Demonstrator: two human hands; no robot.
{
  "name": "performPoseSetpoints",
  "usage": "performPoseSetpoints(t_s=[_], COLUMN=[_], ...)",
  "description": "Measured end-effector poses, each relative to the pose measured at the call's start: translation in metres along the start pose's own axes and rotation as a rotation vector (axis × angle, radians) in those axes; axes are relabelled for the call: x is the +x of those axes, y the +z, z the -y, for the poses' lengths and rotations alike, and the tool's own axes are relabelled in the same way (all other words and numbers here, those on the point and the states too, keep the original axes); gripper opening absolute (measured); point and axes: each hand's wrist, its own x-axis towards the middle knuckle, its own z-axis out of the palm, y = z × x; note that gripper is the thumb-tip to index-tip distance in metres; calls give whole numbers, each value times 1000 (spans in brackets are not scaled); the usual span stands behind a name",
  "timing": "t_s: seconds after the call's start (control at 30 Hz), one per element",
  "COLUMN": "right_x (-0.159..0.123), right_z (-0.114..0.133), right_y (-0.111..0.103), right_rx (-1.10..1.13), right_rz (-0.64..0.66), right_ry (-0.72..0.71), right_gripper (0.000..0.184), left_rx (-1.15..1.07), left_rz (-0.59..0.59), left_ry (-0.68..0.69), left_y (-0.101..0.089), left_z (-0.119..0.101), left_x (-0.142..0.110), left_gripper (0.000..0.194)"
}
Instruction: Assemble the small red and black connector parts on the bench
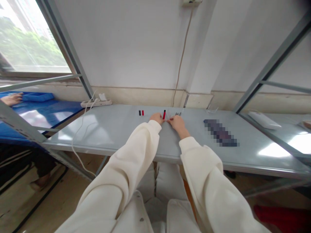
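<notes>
My left hand (pixel 156 118) is closed over the table, its fingertips bent together beside a slim red tube with a black top (pixel 164 114). The tube leans slightly; whether the fingers hold it or only hide its foot, I cannot tell. Close by on the right, my right hand (pixel 178 122) is also closed, thumb and finger pinched near the left fingertips. What lies in that pinch is too small to name. Behind the right hand are several small grey pieces (pixel 178 114). A short black cylinder (pixel 139 113) and a short red cylinder (pixel 143 112) stand left of my hands.
The grey table (pixel 126 129) bears a blurred-out dark flat object (pixel 220 133) at right and a white power strip (pixel 96 103) at back left, its cable hanging over the front edge. Metal posts flank the table. Another person's hand (pixel 12 99) rests by a blue tray (pixel 40 96).
</notes>
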Motion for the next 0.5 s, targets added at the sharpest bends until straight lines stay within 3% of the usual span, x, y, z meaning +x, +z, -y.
performPoseSetpoints(t_s=[0.13,0.23,0.5], right_x=[-4,-10,-22], right_z=[3,6,15], right_y=[-4,-8,-14], right_rx=[-28,-78,-94], right_rz=[24,42,39], right_ry=[29,58,-15], right_gripper=[30,35,33], left_rx=[167,252,332], left_rz=[-78,-133,-223], left_ry=[28,-67,-199], left_y=[-22,-40,-55], left_z=[9,18,27], left_x=[-14,-26,-32], left_gripper=[46,58,64])
